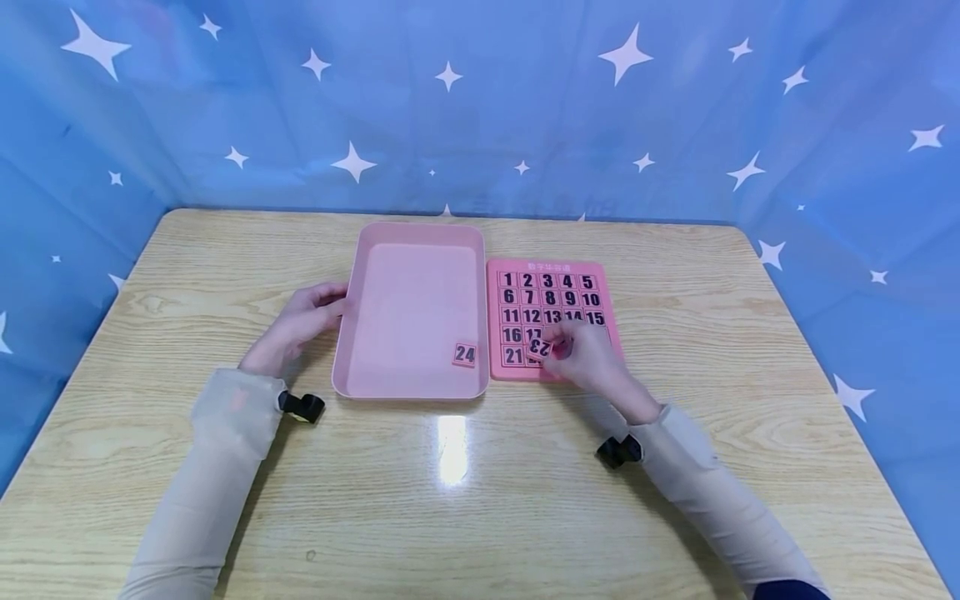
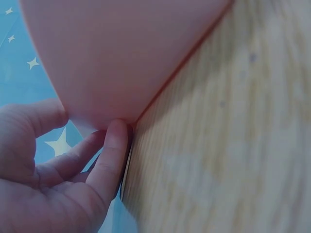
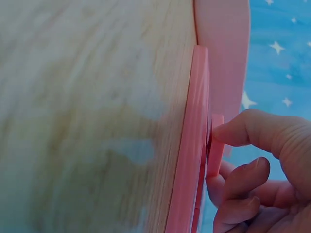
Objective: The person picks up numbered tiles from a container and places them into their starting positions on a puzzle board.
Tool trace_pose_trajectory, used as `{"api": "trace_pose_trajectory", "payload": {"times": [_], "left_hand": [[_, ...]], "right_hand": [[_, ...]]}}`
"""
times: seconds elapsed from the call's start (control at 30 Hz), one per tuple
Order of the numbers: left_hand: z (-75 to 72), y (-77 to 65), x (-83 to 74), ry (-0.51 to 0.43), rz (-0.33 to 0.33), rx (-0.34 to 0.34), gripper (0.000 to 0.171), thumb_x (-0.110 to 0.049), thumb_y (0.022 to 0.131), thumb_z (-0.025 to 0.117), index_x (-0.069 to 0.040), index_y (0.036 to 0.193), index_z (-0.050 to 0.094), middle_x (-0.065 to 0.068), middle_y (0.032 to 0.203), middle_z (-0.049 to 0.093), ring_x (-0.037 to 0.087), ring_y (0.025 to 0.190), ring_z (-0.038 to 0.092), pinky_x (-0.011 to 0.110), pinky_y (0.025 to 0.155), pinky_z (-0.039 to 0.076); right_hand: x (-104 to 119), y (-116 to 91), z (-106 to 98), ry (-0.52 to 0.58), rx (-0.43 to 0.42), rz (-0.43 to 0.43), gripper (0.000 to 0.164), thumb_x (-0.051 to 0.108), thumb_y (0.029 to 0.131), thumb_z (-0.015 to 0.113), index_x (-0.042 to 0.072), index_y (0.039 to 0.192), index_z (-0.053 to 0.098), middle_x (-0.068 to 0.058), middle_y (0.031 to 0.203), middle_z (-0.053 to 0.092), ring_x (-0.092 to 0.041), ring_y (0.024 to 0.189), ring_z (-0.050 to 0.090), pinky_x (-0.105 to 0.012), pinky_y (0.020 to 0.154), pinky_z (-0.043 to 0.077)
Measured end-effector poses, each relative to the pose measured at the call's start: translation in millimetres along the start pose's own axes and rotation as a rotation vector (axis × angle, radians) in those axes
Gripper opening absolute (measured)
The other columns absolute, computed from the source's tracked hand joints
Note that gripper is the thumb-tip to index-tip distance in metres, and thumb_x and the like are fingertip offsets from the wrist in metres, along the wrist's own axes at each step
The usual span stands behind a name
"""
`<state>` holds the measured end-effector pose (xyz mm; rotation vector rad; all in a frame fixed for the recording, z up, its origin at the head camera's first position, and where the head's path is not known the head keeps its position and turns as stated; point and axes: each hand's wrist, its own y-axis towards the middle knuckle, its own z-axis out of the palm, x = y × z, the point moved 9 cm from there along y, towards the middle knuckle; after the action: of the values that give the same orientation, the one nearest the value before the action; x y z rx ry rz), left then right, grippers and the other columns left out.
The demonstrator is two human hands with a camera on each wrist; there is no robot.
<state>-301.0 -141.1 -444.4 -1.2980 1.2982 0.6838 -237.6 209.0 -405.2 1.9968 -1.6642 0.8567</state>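
My right hand (image 1: 588,360) pinches a pink number tile (image 1: 538,349), marked 23 and turned upside down, between thumb and fingers. It is close over the lower rows of a pink number puzzle board (image 1: 494,333); in the right wrist view the tile (image 3: 215,145) is tilted slightly against the board's face. Rows from 1 to 15 show on the board, with 16, 17 and 21 below; my hand hides the lower right. My left hand (image 1: 294,323) touches the left wall of a pink tray (image 1: 416,312), fingers loosely bent against its outside. One tile marked 24 (image 1: 464,355) lies in the tray's lower right corner.
Tray and board stand side by side on a wood-grain table (image 1: 375,508). A blue curtain with white stars (image 1: 480,108) hangs behind the table and along its sides. Black wrist cameras sit at both cuffs.
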Motion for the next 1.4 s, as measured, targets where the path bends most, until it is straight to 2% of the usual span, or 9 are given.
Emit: {"api": "trace_pose_trajectory", "payload": {"times": [0.3, 0.53, 0.67, 0.83, 1.0, 1.4], "left_hand": [[0.0, 0.0, -0.9, -0.002, 0.004, 0.004, 0.049, -0.013, 0.096, 0.050, 0.009, 0.139, 0.036, 0.026, 0.134, 0.043, 0.001, 0.086, 0.054, 0.013, 0.076, 0.050], [0.2, 0.3, -0.2, -0.006, -0.004, 0.005, 0.049, -0.012, 0.096, 0.050, 0.008, 0.139, 0.035, 0.026, 0.134, 0.043, 0.000, 0.085, 0.055, 0.014, 0.076, 0.050], [0.2, 0.0, -0.8, -0.015, -0.002, 0.001, 0.049, -0.011, 0.096, 0.050, 0.009, 0.139, 0.035, 0.027, 0.134, 0.043, 0.000, 0.084, 0.055, 0.014, 0.076, 0.050], [0.4, -0.3, -1.9, -0.027, 0.006, 0.000, 0.050, -0.009, 0.095, 0.050, 0.010, 0.139, 0.035, 0.028, 0.134, 0.042, -0.001, 0.084, 0.055, 0.013, 0.076, 0.049], [0.5, -0.1, -1.6, -0.031, 0.006, -0.003, 0.049, -0.009, 0.096, 0.050, 0.010, 0.138, 0.035, 0.028, 0.134, 0.042, -0.001, 0.084, 0.054, 0.013, 0.076, 0.050], [0.9, 0.7, -1.9, -0.035, 0.016, 0.004, 0.049, -0.009, 0.095, 0.051, 0.011, 0.138, 0.035, 0.029, 0.134, 0.042, 0.000, 0.085, 0.054, 0.013, 0.077, 0.050]], "right_hand": [[3.5, -1.0, 4.6, -0.009, 0.007, -0.030, 0.033, 0.000, 0.068, 0.075, -0.005, 0.098, 0.061, -0.013, 0.085, 0.063, -0.022, 0.075, 0.058, -0.030, 0.068, 0.053], [5.4, -1.1, 5.6, -0.084, 0.024, -0.055, 0.050, 0.008, 0.073, 0.077, -0.004, 0.118, 0.058, -0.010, 0.085, 0.062, -0.022, 0.076, 0.058, -0.032, 0.066, 0.052], [6.9, -1.9, 5.5, -0.091, 0.029, -0.082, 0.052, 0.011, 0.074, 0.078, -0.002, 0.121, 0.058, -0.010, 0.086, 0.062, -0.021, 0.076, 0.059, -0.031, 0.066, 0.052], [8.3, -2.8, 4.9, -0.087, 0.029, -0.104, 0.046, 0.010, 0.074, 0.078, -0.001, 0.115, 0.062, -0.010, 0.087, 0.063, -0.021, 0.076, 0.059, -0.033, 0.068, 0.053], [7.7, -2.2, 5.2, -0.087, 0.038, -0.089, 0.039, 0.012, 0.074, 0.079, 0.000, 0.108, 0.064, -0.009, 0.085, 0.062, -0.021, 0.075, 0.059, -0.032, 0.067, 0.053], [3.7, 1.4, 7.9, -0.149, 0.053, -0.003, 0.034, 0.028, 0.073, 0.080, 0.006, 0.083, 0.057, -0.003, 0.071, 0.055, -0.016, 0.060, 0.046, -0.027, 0.052, 0.043]]}}
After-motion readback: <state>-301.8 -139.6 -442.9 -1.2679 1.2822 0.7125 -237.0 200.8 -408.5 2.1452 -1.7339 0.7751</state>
